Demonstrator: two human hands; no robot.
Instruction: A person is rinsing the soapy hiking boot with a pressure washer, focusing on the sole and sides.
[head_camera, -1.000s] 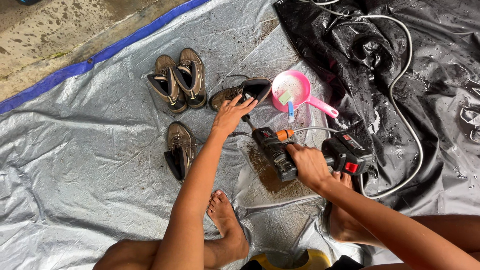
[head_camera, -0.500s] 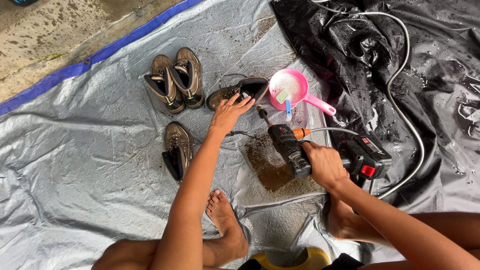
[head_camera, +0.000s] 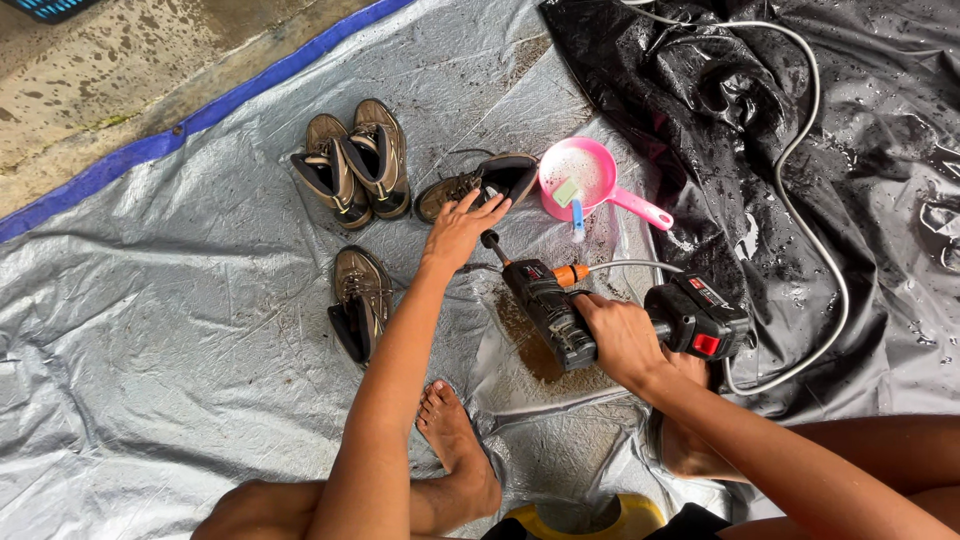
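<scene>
My right hand (head_camera: 622, 338) grips a black cordless spray gun (head_camera: 550, 305) with an orange hose fitting, its nozzle pointing toward a brown boot (head_camera: 480, 184) lying on its side. My left hand (head_camera: 462, 229) rests on that boot's edge with fingers spread. A grey hose (head_camera: 800, 200) runs from the gun and loops over the black sheet. A muddy wet patch (head_camera: 525, 345) lies under the gun.
Two brown boots (head_camera: 350, 170) lie side by side at the upper left, another (head_camera: 358, 300) by my left forearm. A pink scoop (head_camera: 588, 182) holds foamy water and a brush. A grey tarpaulin (head_camera: 150, 330) with a blue edge, a black wet sheet (head_camera: 700, 90), my bare foot (head_camera: 455, 440).
The spray gun in my right hand has shifted up and left, its nozzle closer to the boot. My left hand stays on the boot.
</scene>
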